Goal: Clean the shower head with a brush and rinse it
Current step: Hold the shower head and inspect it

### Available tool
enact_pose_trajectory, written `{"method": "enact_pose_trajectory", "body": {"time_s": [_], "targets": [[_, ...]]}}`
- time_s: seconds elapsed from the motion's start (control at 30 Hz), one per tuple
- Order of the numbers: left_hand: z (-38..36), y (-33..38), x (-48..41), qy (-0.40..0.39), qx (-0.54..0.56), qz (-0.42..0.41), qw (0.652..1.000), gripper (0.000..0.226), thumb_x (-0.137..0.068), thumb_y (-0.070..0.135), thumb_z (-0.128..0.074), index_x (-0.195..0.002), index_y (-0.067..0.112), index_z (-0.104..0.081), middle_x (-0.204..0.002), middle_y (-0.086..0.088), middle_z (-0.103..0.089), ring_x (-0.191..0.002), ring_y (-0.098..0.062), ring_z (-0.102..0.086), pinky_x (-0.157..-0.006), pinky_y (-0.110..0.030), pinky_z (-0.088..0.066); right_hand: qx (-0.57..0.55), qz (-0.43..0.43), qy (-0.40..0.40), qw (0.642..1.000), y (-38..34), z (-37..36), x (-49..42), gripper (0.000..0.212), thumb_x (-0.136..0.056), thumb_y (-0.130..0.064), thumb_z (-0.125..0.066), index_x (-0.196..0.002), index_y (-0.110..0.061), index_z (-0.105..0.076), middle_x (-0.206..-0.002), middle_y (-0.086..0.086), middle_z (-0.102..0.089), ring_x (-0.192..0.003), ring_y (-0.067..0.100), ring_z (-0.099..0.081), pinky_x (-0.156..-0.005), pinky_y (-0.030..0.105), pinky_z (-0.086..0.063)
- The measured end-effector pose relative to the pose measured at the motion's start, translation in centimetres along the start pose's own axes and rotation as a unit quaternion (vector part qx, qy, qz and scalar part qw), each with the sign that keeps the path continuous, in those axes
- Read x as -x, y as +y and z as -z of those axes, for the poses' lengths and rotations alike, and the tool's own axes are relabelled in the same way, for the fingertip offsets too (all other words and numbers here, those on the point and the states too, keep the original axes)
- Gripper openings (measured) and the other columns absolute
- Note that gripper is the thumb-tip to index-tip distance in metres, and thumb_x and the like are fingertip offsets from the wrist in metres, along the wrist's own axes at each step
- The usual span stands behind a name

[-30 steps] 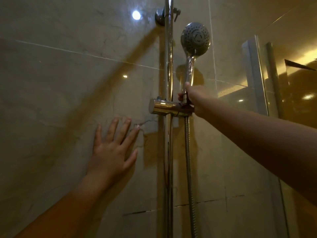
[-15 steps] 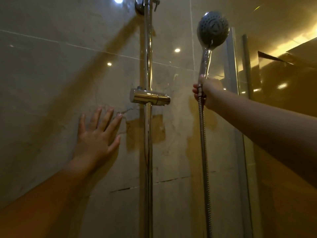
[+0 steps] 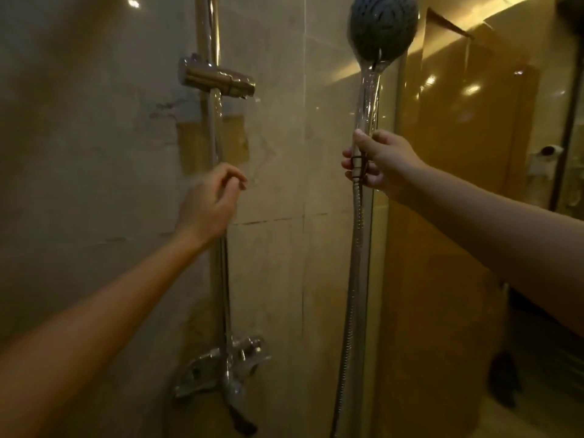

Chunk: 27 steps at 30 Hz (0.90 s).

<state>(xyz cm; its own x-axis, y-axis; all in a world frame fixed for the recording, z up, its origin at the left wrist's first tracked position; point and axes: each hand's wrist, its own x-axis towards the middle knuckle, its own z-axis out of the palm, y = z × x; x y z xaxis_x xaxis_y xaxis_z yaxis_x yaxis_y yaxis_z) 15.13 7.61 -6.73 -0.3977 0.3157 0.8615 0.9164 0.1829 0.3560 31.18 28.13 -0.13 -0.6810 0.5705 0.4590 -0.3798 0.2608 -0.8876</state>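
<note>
Fingers [image 3: 347, 162] of R hand [image 3: 384, 167] grip shower head [image 3: 382, 26] handle low, clear of holder [image 3: 221, 79], for brushing; L hand [image 3: 207, 202] loosely curled, empty.

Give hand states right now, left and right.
Left hand: fingers loosely curled, holding nothing, in front of the rail.
Right hand: gripping the shower head by the base of its handle.

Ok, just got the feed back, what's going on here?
A person's right hand grips the shower head low on its handle, just above the hose, with the spray face held up high. The holder on the rail is empty. The left hand hangs loosely curled in front of the rail, holding nothing. No brush is in view.
</note>
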Motion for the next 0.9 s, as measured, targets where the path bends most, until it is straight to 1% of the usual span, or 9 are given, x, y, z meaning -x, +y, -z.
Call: {"method": "enact_pose_trajectory", "body": {"time_s": [0.07,0.17,0.23,0.3,0.4,0.47,0.63,0.8,0.9], "targets": [[-2.9,2.9,3.0,-0.103,0.104,0.017,0.989,0.017,-0.092,0.029,-0.042,-0.098,0.023,-0.057,-0.09,0.007,-0.062,-0.089,-0.01,-0.061,-0.082,-0.03,-0.049,-0.006,-0.023,-0.004,1.0,1.2,1.1,2.0,0.015,-0.095,-0.028,-0.056,-0.097,-0.013,-0.057,-0.097,0.009,-0.066,-0.083,0.019,-0.07,-0.075,0.033,-0.059],[-6.8,6.6,6.7,-0.246,0.193,0.128,0.941,0.026,-0.096,0.032,-0.043,-0.117,0.02,-0.051,-0.112,0.002,-0.058,-0.104,-0.012,-0.056,-0.088,-0.027,-0.045,-0.02,-0.053,-0.01,0.998,3.4,2.2,4.9,0.017,-0.094,-0.031,-0.057,-0.096,-0.014,-0.057,-0.097,0.009,-0.068,-0.08,0.018,-0.071,-0.066,0.029,-0.058],[-8.9,8.9,8.7,-0.305,0.238,0.204,0.899,0.035,-0.097,0.034,-0.04,-0.127,0.016,-0.046,-0.115,0.003,-0.057,-0.102,-0.01,-0.056,-0.086,-0.024,-0.043,-0.015,-0.068,-0.013,0.997,5.1,2.8,6.8,0.022,-0.094,-0.034,-0.057,-0.105,-0.014,-0.057,-0.102,0.007,-0.07,-0.083,0.016,-0.073,-0.061,0.025,-0.056],[-10.4,11.0,10.3,-0.339,0.293,0.235,0.862,0.036,-0.098,0.034,-0.039,-0.127,0.015,-0.048,-0.108,0.005,-0.059,-0.097,-0.009,-0.058,-0.089,-0.027,-0.044,-0.013,-0.088,-0.005,0.996,7.0,3.3,8.6,0.035,-0.093,-0.034,-0.059,-0.119,-0.011,-0.054,-0.106,0.006,-0.07,-0.088,0.016,-0.073,-0.066,0.026,-0.057],[-12.2,13.0,12.8,-0.33,0.373,0.292,0.816,0.018,-0.098,0.029,-0.04,-0.103,0.022,-0.055,-0.096,0.002,-0.06,-0.086,-0.01,-0.06,-0.082,-0.026,-0.048,-0.006,-0.094,0.011,0.995,10.0,4.0,10.8,0.033,-0.093,-0.033,-0.059,-0.117,-0.011,-0.057,-0.107,0.008,-0.07,-0.093,0.016,-0.072,-0.075,0.031,-0.058],[-13.5,13.7,15.0,-0.296,0.387,0.334,0.807,0.013,-0.098,0.026,-0.041,-0.096,0.026,-0.054,-0.093,0.003,-0.059,-0.082,-0.01,-0.059,-0.078,-0.026,-0.047,-0.004,-0.097,0.017,0.995,11.9,4.4,12.3,0.028,-0.093,-0.032,-0.059,-0.111,-0.011,-0.06,-0.107,0.009,-0.07,-0.095,0.016,-0.071,-0.075,0.03,-0.057],[-16.5,13.6,19.3,-0.235,0.383,0.386,0.805,0.026,-0.097,0.023,-0.043,-0.119,0.013,-0.051,-0.08,0.003,-0.055,-0.064,-0.007,-0.051,-0.059,-0.021,-0.042,0.056,-0.113,-0.015,0.992,16.3,5.6,15.2,0.021,-0.093,-0.031,-0.059,-0.103,-0.014,-0.065,-0.103,0.001,-0.071,-0.101,0.013,-0.066,-0.089,0.034,-0.053],[-18.0,13.3,21.1,-0.27,0.303,0.402,0.821,0.009,-0.093,0.019,-0.05,-0.087,0.018,-0.057,-0.07,0.002,-0.053,-0.059,-0.01,-0.048,-0.056,-0.023,-0.04,0.105,-0.113,-0.068,0.986,18.2,6.9,16.8,0.018,-0.095,-0.029,-0.055,-0.098,-0.013,-0.062,-0.105,-0.001,-0.069,-0.095,0.007,-0.065,-0.069,0.02,-0.046],[-18.5,13.1,21.1,-0.274,0.289,0.405,0.823,0.013,-0.092,0.019,-0.053,-0.079,0.017,-0.057,-0.065,0.001,-0.05,-0.056,-0.012,-0.045,-0.053,-0.025,-0.037,0.089,-0.112,-0.081,0.986,18.6,7.5,16.8,0.018,-0.095,-0.029,-0.055,-0.099,-0.013,-0.063,-0.108,0.0,-0.07,-0.095,0.007,-0.066,-0.07,0.02,-0.047]]}}
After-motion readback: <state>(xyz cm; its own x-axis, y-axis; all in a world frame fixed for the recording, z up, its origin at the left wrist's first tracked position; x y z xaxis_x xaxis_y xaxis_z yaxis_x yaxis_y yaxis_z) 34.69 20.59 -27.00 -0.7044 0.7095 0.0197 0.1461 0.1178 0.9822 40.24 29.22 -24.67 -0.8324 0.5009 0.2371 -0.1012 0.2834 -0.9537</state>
